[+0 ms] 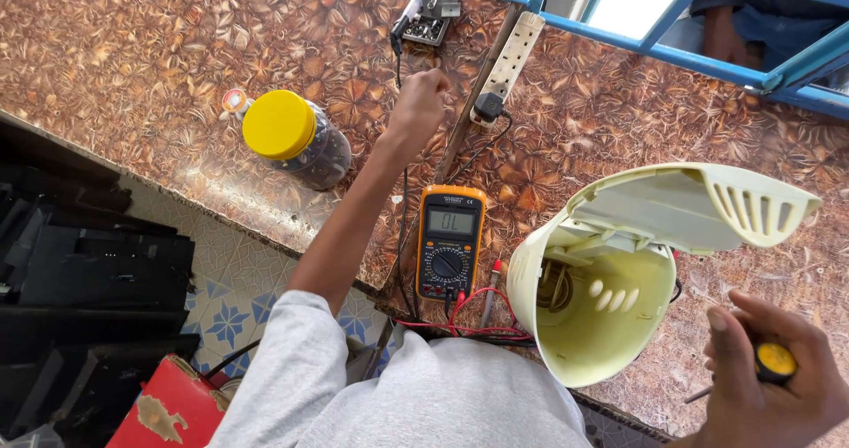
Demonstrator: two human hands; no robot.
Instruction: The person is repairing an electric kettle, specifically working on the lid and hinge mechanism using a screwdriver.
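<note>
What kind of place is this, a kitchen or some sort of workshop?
Most likely a small appliance repair bench: a multimeter with red leads, a soldering iron on its stand, and an opened cream electric kettle on the patterned counter.

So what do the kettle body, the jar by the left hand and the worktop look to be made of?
Kettle: cream moulded plastic, matt, with slotted vents in the open lid. Jar: clear plastic or glass, hard to tell which, dark contents showing through, under a glossy yellow plastic lid. Worktop: brown patterned surface, likely laminate or polished stone, with a slight sheen.
</note>
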